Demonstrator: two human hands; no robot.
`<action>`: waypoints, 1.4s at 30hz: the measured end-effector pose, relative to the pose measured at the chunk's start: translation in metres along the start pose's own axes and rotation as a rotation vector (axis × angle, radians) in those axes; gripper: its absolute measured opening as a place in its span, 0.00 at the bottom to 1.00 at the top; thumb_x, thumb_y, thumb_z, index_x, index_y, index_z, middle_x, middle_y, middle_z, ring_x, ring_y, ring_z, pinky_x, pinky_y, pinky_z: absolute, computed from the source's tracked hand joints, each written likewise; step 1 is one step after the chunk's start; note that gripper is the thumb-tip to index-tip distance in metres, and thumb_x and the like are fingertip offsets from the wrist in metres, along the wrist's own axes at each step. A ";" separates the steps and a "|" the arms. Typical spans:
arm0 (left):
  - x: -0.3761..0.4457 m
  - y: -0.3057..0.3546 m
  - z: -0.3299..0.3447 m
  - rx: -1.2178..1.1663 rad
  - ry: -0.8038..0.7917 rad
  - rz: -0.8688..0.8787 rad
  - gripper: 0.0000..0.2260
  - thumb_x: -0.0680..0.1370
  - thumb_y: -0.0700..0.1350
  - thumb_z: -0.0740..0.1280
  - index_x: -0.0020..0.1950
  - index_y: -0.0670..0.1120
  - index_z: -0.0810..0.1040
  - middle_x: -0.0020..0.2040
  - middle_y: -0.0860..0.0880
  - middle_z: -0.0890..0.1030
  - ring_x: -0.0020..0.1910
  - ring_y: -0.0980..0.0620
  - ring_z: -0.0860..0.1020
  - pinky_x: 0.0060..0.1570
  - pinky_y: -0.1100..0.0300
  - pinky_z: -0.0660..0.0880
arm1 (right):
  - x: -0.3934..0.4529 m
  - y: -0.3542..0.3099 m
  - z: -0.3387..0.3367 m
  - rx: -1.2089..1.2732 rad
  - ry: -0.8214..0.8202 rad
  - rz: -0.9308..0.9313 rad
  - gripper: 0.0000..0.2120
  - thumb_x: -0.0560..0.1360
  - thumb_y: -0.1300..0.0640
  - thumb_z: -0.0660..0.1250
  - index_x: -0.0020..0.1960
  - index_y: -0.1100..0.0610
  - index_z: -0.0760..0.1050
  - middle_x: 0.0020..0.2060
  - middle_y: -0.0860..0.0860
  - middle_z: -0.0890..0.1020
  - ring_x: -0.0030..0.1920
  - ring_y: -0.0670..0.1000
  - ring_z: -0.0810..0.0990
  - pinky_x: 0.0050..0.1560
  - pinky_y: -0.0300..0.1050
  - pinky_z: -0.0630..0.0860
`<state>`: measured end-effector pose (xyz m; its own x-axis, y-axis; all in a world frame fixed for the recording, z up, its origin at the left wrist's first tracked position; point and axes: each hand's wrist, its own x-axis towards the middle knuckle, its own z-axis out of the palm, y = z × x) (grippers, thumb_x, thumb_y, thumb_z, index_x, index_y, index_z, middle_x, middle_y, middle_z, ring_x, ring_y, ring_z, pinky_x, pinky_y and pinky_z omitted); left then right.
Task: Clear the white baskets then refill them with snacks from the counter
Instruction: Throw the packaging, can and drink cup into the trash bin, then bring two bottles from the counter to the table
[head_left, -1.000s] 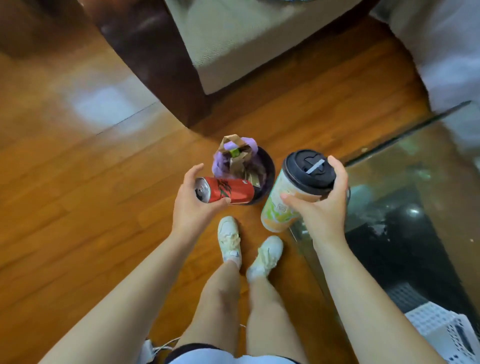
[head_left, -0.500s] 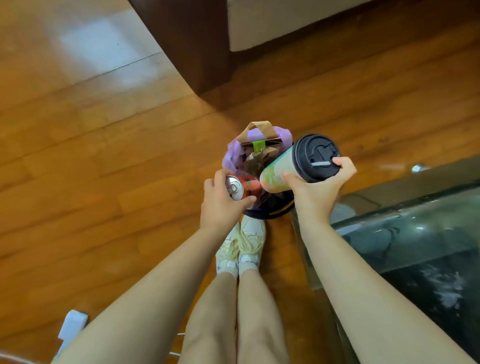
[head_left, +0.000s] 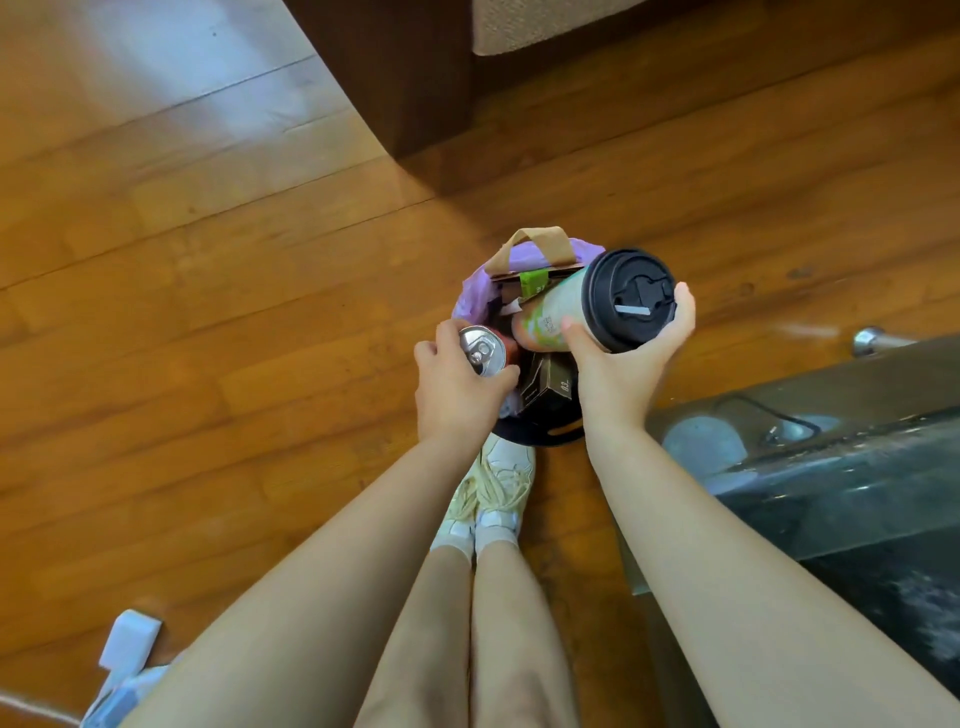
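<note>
Looking straight down at a bin, both hands loaded above it.
Left hand (head_left: 457, 387): curled round a drink can, thumb on the near side, fingers wrapped over the far side.
Can (head_left: 482, 351): red body mostly hidden by the hand, silver top with pull tab facing the camera, tipped over the left part of the bin's mouth.
Right hand (head_left: 626, 358): gripping a lidded paper cup near its top, thumb across the printed wall, fingers cupped round the lid's edge.
Cup (head_left: 558, 309): pale with green print, tilted on its side, base pointing down-left into the bin, black lid (head_left: 631, 299) up and to the right.
Bin (head_left: 535, 434): round, dark rim, on the wooden floor, just beyond the shoes; lined with a purple bag (head_left: 470, 306).
Inside the bin: a brown paper bag with a loop handle (head_left: 537, 249) at the far side, a green tag beside it, a dark carton (head_left: 548, 384) nearer, between the two wrists.
Shoes (head_left: 491, 491): pale, side by side, toes touching the bin's near edge.
Glass table (head_left: 831, 457): dark, at the right, close to the right forearm.
Furniture: dark wooden block (head_left: 395, 78) at the top, well beyond the bin.
Bottom left: white basket edge (head_left: 127, 644), only a corner in view.
</note>
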<state>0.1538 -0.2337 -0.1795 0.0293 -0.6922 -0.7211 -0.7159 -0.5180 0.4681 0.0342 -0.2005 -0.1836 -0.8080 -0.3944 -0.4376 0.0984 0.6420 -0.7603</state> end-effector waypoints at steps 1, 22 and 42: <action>0.000 0.000 0.000 0.014 0.016 0.008 0.25 0.68 0.48 0.73 0.62 0.51 0.66 0.55 0.49 0.67 0.44 0.49 0.71 0.46 0.57 0.72 | 0.000 0.000 0.000 -0.018 0.016 -0.027 0.46 0.62 0.62 0.77 0.72 0.50 0.55 0.69 0.51 0.64 0.66 0.45 0.66 0.66 0.42 0.69; 0.015 -0.005 0.008 0.030 -0.359 0.038 0.45 0.70 0.44 0.74 0.77 0.49 0.46 0.74 0.45 0.52 0.71 0.49 0.61 0.63 0.64 0.59 | -0.017 0.027 -0.007 -0.239 -0.124 -0.056 0.44 0.57 0.69 0.77 0.66 0.57 0.57 0.65 0.57 0.64 0.65 0.53 0.68 0.60 0.43 0.73; -0.194 0.025 -0.174 -0.218 -0.318 -0.377 0.15 0.78 0.41 0.60 0.65 0.44 0.70 0.49 0.45 0.79 0.37 0.51 0.76 0.42 0.56 0.72 | -0.142 -0.148 -0.158 -0.413 -0.675 0.479 0.15 0.77 0.61 0.62 0.63 0.56 0.69 0.50 0.53 0.79 0.52 0.52 0.79 0.53 0.45 0.75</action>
<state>0.2513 -0.1993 0.0611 0.0193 -0.2688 -0.9630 -0.5341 -0.8170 0.2174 0.0425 -0.1364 0.0668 -0.2120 -0.2426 -0.9467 0.0147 0.9678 -0.2513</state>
